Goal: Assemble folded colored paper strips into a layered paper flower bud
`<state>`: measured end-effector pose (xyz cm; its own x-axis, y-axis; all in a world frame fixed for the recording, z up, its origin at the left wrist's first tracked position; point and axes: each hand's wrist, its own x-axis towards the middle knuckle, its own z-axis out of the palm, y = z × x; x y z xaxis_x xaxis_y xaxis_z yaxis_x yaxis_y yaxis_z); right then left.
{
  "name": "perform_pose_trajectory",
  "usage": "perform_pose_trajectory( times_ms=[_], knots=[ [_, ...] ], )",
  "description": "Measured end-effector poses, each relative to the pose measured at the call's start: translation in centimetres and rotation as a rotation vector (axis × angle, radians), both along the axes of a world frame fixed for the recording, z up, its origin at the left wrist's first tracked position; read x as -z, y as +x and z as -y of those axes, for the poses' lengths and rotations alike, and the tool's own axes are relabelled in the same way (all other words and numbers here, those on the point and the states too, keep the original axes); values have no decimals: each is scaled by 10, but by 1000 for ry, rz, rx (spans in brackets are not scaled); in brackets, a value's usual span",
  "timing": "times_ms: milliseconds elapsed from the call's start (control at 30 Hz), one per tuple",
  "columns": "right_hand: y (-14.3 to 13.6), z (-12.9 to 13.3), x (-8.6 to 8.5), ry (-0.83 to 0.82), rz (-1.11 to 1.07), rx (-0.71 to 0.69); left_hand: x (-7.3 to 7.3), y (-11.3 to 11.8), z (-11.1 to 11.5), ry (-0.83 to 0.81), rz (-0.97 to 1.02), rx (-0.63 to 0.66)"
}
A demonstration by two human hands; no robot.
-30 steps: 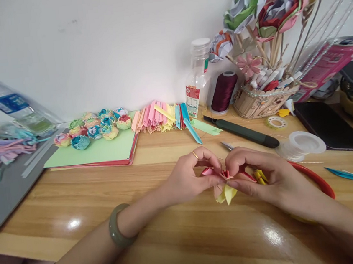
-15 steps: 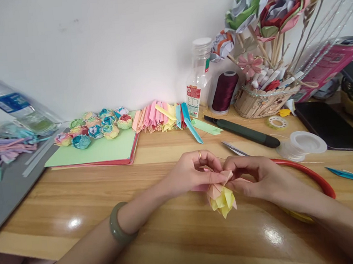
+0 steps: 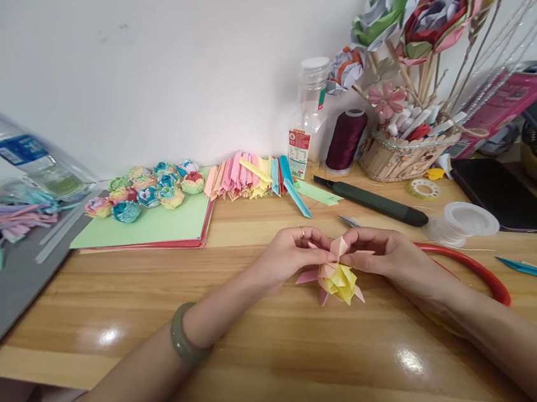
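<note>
– Just below the middle of the frame, why's the paper flower [image 3: 340,283] held with both hands?

– Left hand [image 3: 287,260] pinches its upper left side, thumb against fingers; right hand [image 3: 384,253] grips the upper right side the same way. My guess: the folded layers would spring apart otherwise. Yellow petals face the camera, prob so the folds are easy to check.

– And the strips [image 3: 241,175] just above center?

– Packed side by side, so likely easy to grab. Small flowers [image 3: 145,191] sit left of them on green paper [image 3: 147,230], out of the way. Scissors [image 3: 487,271] lie partly behind the right forearm, handy tbh.
</note>
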<state>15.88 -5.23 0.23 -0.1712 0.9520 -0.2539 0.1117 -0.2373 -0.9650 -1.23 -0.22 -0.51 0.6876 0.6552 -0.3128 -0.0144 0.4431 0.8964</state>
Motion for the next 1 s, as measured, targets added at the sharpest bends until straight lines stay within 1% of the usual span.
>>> perform_pose_trajectory(
  times_ms=[100,267,467,600,733,900,1000],
  knots=[
    [-1,0,-2,-1,-30,6,-1,0,1,-5,19,-3],
    [-3,2,-5,-3,-38,4,-3,-1,1,-21,37,38],
    [-2,4,0,19,-12,4,2,-2,-1,54,29,6],
    [-3,6,0,79,60,-6,2,-2,0,84,44,-1],
    [-5,8,0,132,108,1,0,-1,1,79,20,-43],
    [-9,8,-4,228,185,60,-1,0,0,50,-1,-112],
    [-11,10,-7,280,228,78,-1,0,0,52,-3,-130]
  ],
)
